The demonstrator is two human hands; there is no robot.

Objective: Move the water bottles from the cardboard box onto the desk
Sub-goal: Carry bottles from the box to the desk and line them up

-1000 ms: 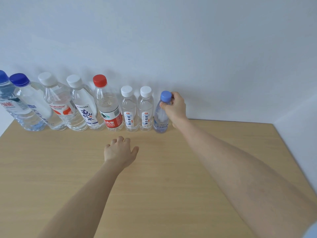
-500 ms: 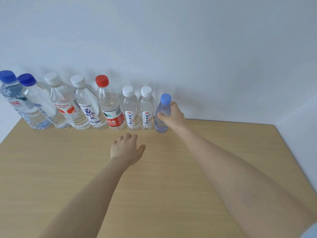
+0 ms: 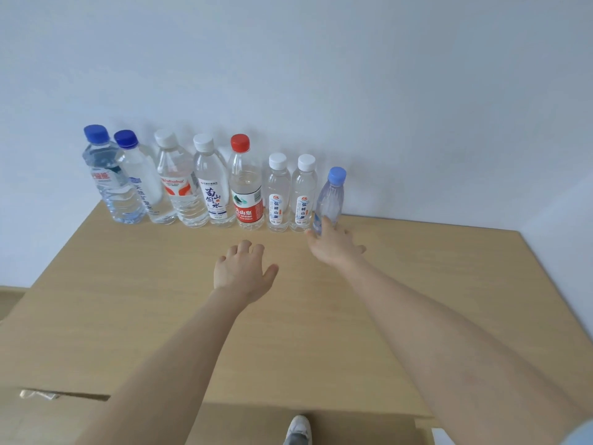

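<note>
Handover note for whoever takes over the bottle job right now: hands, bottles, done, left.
Left hand: open, over the desk, holding nothing.
Right hand: open, fingers at the base of the light-blue-capped bottle, no grip.
Done: eight bottles upright in a row by the wall, that one at the right end.
Left: only a flap of the cardboard box shows; check inside for more.

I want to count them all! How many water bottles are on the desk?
8, in a row from the left: two blue-capped bottles, two white-capped bottles, red-capped bottle, two small white-capped bottles, light-blue-capped bottle by the right hand. More may be hidden out of view.
</note>
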